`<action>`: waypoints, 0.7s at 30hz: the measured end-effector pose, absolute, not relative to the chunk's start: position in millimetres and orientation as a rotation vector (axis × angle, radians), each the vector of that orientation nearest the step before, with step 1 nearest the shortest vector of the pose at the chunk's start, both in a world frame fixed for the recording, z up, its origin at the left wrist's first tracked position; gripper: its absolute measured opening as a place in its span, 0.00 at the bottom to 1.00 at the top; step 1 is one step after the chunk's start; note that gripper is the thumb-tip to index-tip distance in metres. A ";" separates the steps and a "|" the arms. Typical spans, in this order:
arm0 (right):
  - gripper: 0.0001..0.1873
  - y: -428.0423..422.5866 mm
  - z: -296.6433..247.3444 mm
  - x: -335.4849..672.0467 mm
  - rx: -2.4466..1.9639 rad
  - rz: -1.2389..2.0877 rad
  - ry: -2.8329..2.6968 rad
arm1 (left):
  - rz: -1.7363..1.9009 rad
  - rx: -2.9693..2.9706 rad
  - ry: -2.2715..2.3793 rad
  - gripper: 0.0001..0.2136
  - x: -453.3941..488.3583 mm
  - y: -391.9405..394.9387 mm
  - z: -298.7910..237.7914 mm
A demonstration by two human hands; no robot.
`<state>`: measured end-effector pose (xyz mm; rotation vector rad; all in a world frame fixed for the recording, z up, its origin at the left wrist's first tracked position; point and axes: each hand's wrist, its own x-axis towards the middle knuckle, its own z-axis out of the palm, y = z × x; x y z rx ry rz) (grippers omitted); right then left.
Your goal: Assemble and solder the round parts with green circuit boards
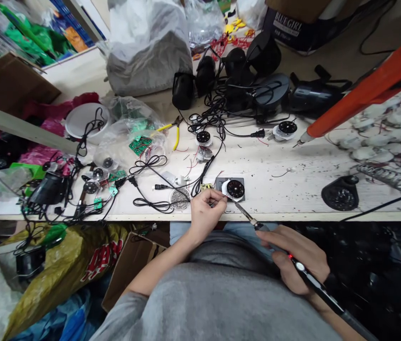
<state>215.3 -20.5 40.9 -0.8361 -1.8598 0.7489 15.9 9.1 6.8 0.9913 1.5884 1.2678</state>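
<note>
Neatly round — black disc (236,189), white-rimmed

"BLUE GIRL" stands in white capitals on a dark package (287,28) at the top of the view — the only clear words. The yellow sack (54,265) bears large red characters — probably Chinese, too creased to read.

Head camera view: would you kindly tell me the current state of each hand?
Left hand: closed, fingertips pinching the edge of a white-rimmed black disc.
Right hand: closed, holding a soldering iron.
</note>
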 end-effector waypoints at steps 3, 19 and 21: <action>0.20 -22.1 35.3 215.7 -0.859 0.740 -1.866 | 1.265 0.971 1.587 0.06 16.4 9.9 7.5; 0.20 -20.5 16.3 208.7 -0.890 0.749 -1.869 | 1.251 0.929 1.589 0.07 17.8 11.4 12.9; 0.19 -20.4 16.6 208.3 -0.898 0.747 -1.879 | 1.253 0.922 1.587 0.07 17.8 11.6 12.1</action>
